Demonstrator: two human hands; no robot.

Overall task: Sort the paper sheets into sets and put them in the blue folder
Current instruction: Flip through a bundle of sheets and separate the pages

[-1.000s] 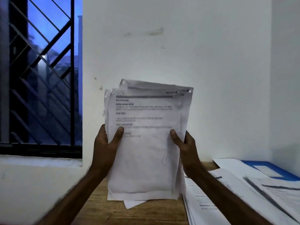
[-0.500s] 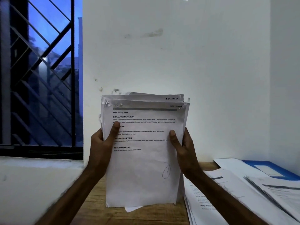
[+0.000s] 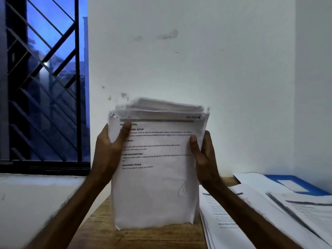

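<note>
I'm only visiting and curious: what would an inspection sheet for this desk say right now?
Surface: wooden table, its right side covered by papers.
Job's things: paper stack held upright; loose sheets lying at right, overlapping the blue folder.
Clutter: nothing seen.
Grippers: left hand and right hand each grip one side of the stack.
Cables: nothing seen.
Surroundings: white wall; barred window at left.

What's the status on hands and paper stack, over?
Left hand and right hand grip the paper stack, upright over the wooden table. Blue folder far right, loose sheets partly over it.
</note>
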